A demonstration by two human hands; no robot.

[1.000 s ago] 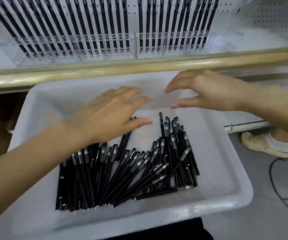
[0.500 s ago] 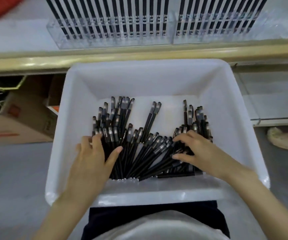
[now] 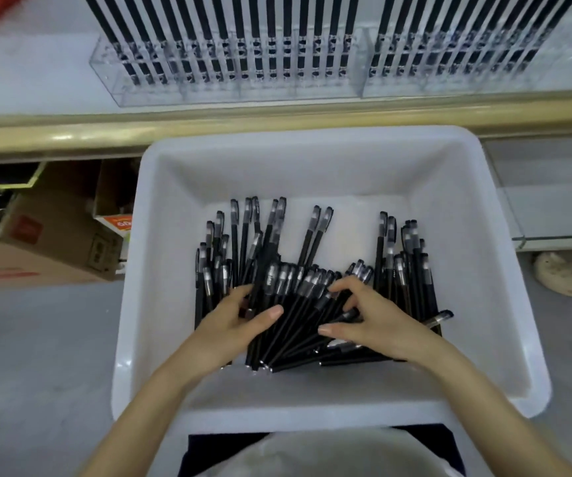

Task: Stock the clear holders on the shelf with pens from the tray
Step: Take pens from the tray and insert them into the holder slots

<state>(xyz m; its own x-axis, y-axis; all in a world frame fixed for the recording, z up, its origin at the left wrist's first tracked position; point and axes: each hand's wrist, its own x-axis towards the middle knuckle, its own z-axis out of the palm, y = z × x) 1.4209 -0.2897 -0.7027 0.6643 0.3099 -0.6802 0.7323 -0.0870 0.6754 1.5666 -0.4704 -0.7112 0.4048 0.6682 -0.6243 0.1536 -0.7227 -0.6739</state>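
I see a pale shelf (image 3: 33, 74) with a brass-coloured front edge. Two clear holders (image 3: 243, 87) sit side by side on it. Cardboard boxes (image 3: 47, 249) stand on the grey floor (image 3: 36, 356) at the left.

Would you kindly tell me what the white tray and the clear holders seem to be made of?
The white tray looks like moulded plastic, smooth and slightly glossy, with rounded corners and soft highlights on its rim. The clear holders are probably acrylic or similar rigid plastic: see-through, with sharp bright edges.
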